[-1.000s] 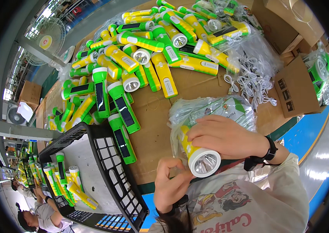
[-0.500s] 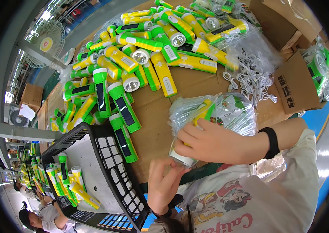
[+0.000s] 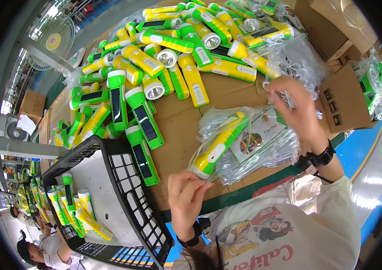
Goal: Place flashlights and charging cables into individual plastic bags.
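One flashlight [image 3: 220,145] is bagged, loose flashlights [image 3: 193,82] remain; the bag [image 3: 208,133] is pinched by the left hand [image 3: 184,197]; at the cables [image 3: 286,100], the right hand's [image 3: 301,106] grip cannot be told.

The counter [image 3: 179,146] is under the right hand [image 3: 295,103]. Its top is brown cardboard and its edge is green. To the right of that hand, the floor [image 3: 351,155] is bright blue, and past the blue it is grey and shiny. Far to the left of the left hand [image 3: 184,200] are grey metal bars [image 3: 24,149]. Over there, also beyond that hand, are a big round fan [image 3: 52,40] and a smaller fan [image 3: 14,129].
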{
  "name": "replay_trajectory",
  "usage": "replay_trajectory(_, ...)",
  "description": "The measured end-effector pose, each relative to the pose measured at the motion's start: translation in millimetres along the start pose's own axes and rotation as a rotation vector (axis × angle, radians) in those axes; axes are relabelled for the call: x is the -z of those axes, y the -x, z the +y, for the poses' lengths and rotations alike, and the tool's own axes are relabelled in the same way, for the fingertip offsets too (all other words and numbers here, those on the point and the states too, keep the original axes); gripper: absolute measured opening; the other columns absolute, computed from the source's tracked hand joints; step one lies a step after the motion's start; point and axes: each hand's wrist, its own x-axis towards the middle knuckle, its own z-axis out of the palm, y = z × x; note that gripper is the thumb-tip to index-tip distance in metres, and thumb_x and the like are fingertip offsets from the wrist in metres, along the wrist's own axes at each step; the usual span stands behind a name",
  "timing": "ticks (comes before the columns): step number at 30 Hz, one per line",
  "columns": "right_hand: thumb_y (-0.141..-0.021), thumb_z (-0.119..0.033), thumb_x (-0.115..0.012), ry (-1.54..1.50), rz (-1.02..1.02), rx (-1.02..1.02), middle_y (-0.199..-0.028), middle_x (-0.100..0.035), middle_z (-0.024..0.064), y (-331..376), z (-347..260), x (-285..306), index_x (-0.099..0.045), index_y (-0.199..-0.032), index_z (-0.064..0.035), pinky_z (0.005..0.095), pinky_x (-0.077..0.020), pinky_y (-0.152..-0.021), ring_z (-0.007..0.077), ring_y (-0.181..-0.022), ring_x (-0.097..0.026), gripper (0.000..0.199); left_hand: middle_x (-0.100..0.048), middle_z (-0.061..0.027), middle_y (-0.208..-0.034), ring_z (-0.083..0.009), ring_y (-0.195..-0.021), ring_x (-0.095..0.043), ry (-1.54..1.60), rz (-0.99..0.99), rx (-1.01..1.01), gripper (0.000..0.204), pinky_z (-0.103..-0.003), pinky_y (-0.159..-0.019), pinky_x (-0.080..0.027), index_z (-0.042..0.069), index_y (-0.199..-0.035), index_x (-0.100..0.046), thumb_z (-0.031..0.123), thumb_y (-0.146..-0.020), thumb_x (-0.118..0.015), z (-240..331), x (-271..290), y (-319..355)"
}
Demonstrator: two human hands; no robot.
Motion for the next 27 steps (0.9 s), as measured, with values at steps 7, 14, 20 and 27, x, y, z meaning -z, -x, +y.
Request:
replay_trajectory(7,-0.077,-0.005,-0.074,0.412,-0.056,-0.261,-0.107,-0.061,0.0114,55.8,59.3,2.8,-0.061,-0.108,-0.0040,0.0418,-0.0500,-0.085,0.0345,-0.102,-0.059,0.033,-0.067,-0.0097,-0.108,-0.0282,-0.096,-0.059,0.000,0.059,0.008,0.030,-0.037,-0.082,-0.047,0.005,-0.089,-0.070,-0.001,-0.063,-0.084,-10.5,-8.5,6.4)
replay_trajectory(14,-0.076,-0.003,-0.073,0.405,-0.073,-0.324,-0.105,-0.059,0.0125,44.2,63.6,-6.9,-0.058,-0.104,-0.0031,0.0422,-0.0478,-0.084,0.0358,-0.103,-0.057,0.032,-0.067,-0.0107,-0.117,-0.0309,-0.103,-0.060,-0.019,0.051,-0.032,0.030,-0.040,-0.088,-0.048,0.005,-0.093,-0.070,-0.006,-0.067,-0.079,-16.7,-6.3,9.4)
replay_trajectory(20,-0.081,-0.001,-0.070,0.073,0.189,-0.318,-0.098,-0.061,0.0111,36.2,48.3,-8.2,-0.055,-0.101,-0.0030,0.0369,-0.0471,-0.085,0.0308,-0.096,-0.059,0.025,-0.068,-0.0102,-0.120,-0.0317,-0.103,-0.060,-0.016,0.026,-0.035,0.028,-0.041,-0.088,-0.048,0.006,-0.092,-0.072,-0.006,-0.068,-0.078,-11.6,-6.4,15.8)
replay_trajectory(27,-0.083,0.004,-0.071,0.061,0.331,-0.288,-0.100,-0.064,0.0101,31.1,31.2,9.5,-0.052,-0.101,-0.0028,0.0329,-0.0473,-0.085,0.0235,-0.091,-0.060,0.027,-0.060,-0.0162,-0.134,-0.0371,-0.115,-0.059,0.073,0.159,0.024,0.049,-0.043,-0.096,-0.048,0.002,-0.119,-0.065,-0.004,-0.072,-0.077,-13.4,-16.7,24.1)
